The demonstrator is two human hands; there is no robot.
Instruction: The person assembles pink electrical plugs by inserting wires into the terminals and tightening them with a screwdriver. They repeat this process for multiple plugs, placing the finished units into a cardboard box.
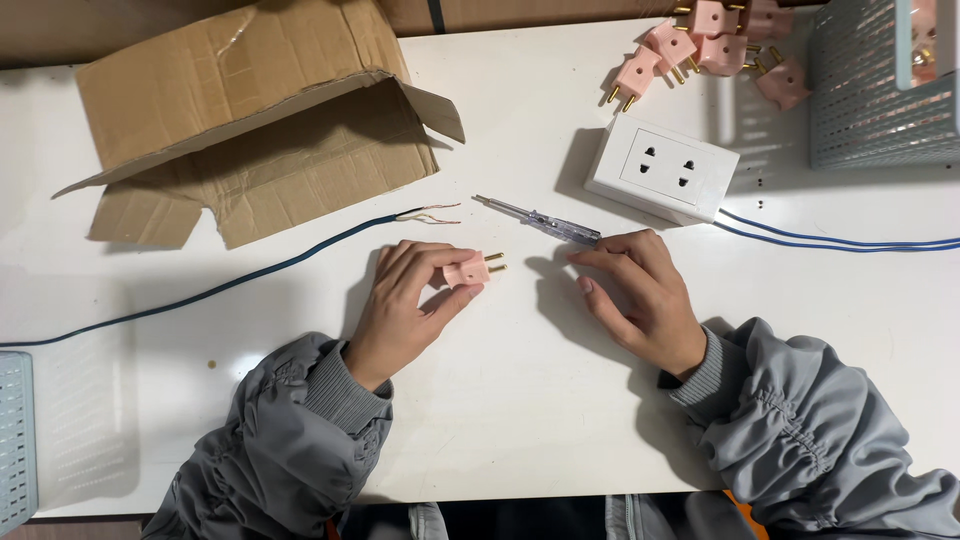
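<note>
Left hand clamped on a pink two-pin plug, thumb under, fingers over the top, brass pins pointing right. Plug sits just above the white table, near centre.

Right hand resting on the table, fingers loosely curled, index fingertip touching the handle end of a tester screwdriver; not gripping it. Screwdriver lies flat, clear handle to the right, metal tip pointing left and far. Hands are apart, plug pins in the gap between them.

Just left of the screwdriver tip: stripped end of a dark blue cable, bare conductors splayed, cable running off to the near left edge.

Far of the right hand: white double wall socket lying on the table, blue wires leading off to the right.

Far right: cluster of pink plugs beside a light blue plastic basket.

Far left: opened cardboard box, flaps out. Another basket corner at the near left edge.

Grey padded sleeves on both arms.
</note>
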